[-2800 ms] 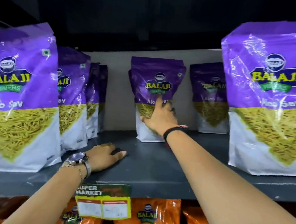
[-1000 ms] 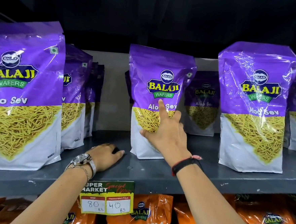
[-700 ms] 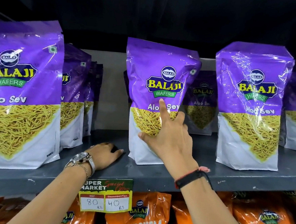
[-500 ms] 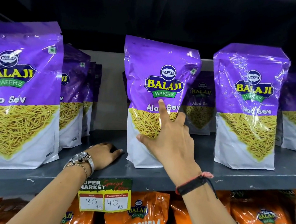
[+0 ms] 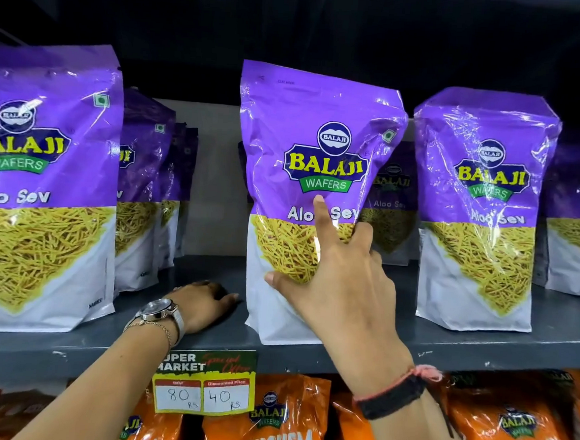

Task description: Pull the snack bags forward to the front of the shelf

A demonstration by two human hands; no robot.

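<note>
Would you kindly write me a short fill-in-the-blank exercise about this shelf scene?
The right hand holds the middle bag, whose top half is ____. The left hand rests on the shelf and holds ____. The price tag gives a discounted price of ____ rupees.
Missing words: purple; nothing; 40.

Three front bags (image 5: 306,118) (image 5: 45,168) (image 5: 486,137), two hands (image 5: 204,303) (image 5: 342,292)

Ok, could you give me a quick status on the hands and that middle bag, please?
Right hand grips middle bag, near shelf front. Left hand rests on shelf beside it. Nothing in the way.
</note>
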